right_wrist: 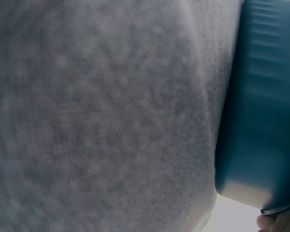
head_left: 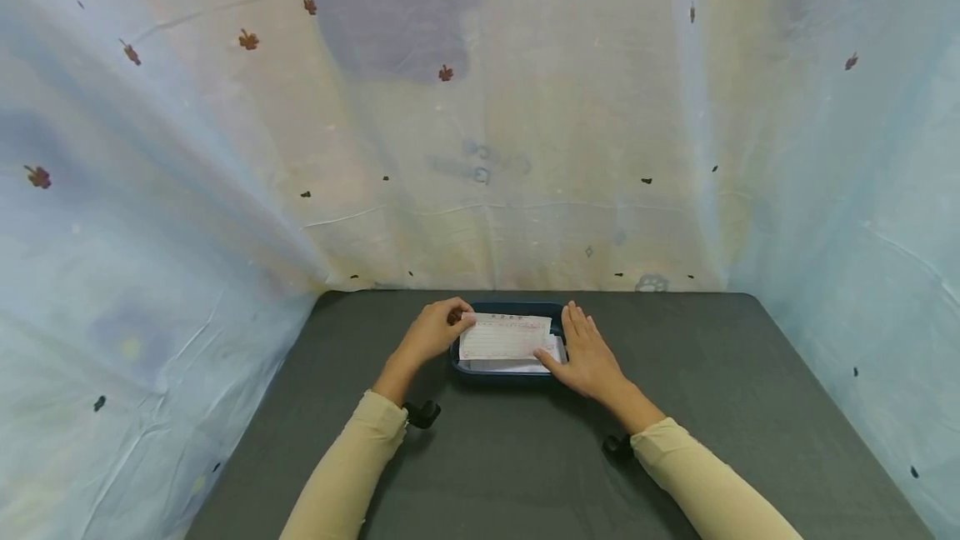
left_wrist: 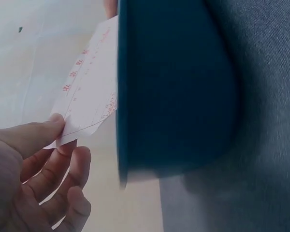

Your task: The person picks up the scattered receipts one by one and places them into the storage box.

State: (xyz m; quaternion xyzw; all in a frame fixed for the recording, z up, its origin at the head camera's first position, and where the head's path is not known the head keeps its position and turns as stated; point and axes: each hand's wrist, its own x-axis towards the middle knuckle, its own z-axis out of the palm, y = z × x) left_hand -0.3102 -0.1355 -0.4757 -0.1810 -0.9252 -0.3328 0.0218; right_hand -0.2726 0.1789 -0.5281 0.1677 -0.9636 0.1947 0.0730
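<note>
A dark blue plastic basin stands near the table's far edge with white papers in it. Above these lies a printed receipt slip, with lines and red lettering in the left wrist view. My left hand pinches the slip's left end between thumb and fingers, over the basin's left rim. At the basin's right end is my right hand, its fingers straight along the rim and its thumb reaching over towards the papers. The right wrist view shows mostly the basin's outer wall, with fingertips at the bottom corner.
A dark grey cloth covers the table. Behind it and at both sides hangs a pale patterned curtain. Each wrist wears a black strap, the left strap resting close to the tabletop.
</note>
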